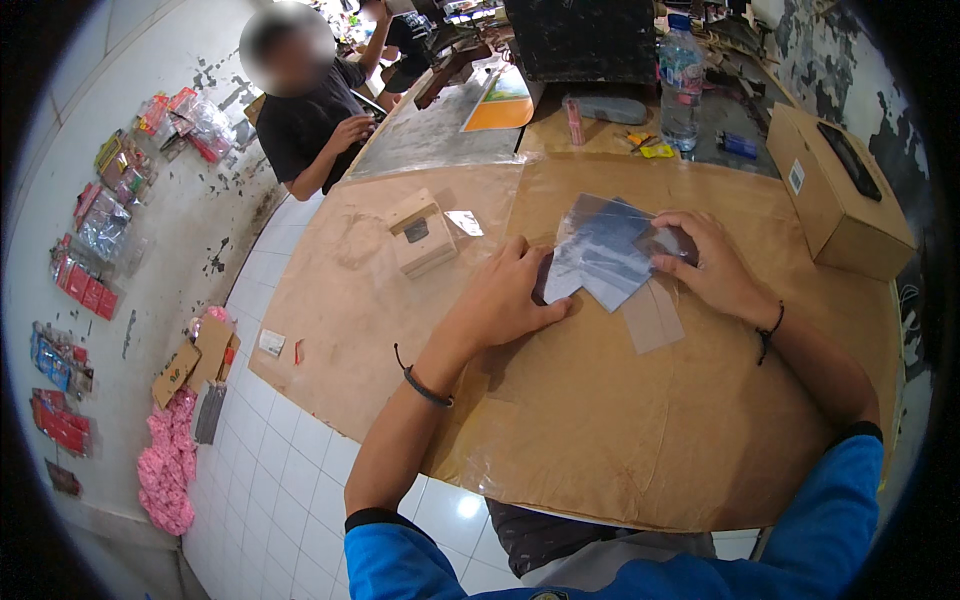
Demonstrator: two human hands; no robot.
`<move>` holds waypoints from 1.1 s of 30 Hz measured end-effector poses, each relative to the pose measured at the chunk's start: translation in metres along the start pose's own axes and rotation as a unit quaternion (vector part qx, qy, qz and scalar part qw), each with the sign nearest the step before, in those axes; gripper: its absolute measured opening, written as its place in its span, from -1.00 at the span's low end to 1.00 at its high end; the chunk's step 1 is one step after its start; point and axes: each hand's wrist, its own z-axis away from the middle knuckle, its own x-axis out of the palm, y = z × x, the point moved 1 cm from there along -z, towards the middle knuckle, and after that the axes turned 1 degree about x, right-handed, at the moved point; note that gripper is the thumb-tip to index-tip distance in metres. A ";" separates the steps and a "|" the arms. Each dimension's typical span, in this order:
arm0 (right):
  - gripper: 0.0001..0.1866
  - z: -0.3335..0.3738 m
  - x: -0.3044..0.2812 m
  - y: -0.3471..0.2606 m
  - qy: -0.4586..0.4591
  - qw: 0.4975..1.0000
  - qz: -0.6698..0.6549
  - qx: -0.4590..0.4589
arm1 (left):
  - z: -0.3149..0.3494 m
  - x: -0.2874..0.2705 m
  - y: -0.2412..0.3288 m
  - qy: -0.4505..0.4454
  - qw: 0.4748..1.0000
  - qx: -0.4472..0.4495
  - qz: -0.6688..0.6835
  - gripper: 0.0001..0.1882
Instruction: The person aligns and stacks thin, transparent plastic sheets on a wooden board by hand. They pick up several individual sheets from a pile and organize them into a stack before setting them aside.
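Several clear plastic sheets (605,255) lie overlapped at odd angles on the brown-covered table, between my hands. My left hand (508,295) is closed around the left corner of the pile, thumb on the near side. At the right side of the pile, my right hand (712,262) has its bent fingers and thumb closed on the edge of a sheet. A smaller clear rectangle (653,318) lies below the pile, partly under it. Left of my left hand stands a small light wooden box (422,235) with a dark opening, beside a shiny clear piece (464,223).
A cardboard box (850,205) with a dark object on top stands at the right edge. Along the back are a water bottle (681,90), a blue lighter (738,146) and a grey pouch (612,109). Another person (305,125) is at the far left. Pink bundles (168,460) lie on the floor.
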 end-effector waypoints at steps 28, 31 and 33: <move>-0.61 -0.008 -0.019 0.008 -0.203 0.963 -0.021 -0.178 | -0.004 -0.002 -0.018 -0.077 0.987 0.140 0.037 -0.05; -0.65 -0.008 -0.017 0.009 -0.199 0.964 -0.033 -0.175 | 0.000 -0.007 -0.007 -0.071 0.990 0.122 0.029 0.03; -0.67 -0.008 -0.017 0.008 -0.194 0.965 -0.033 -0.172 | -0.001 -0.005 -0.008 -0.070 0.989 0.127 0.041 0.06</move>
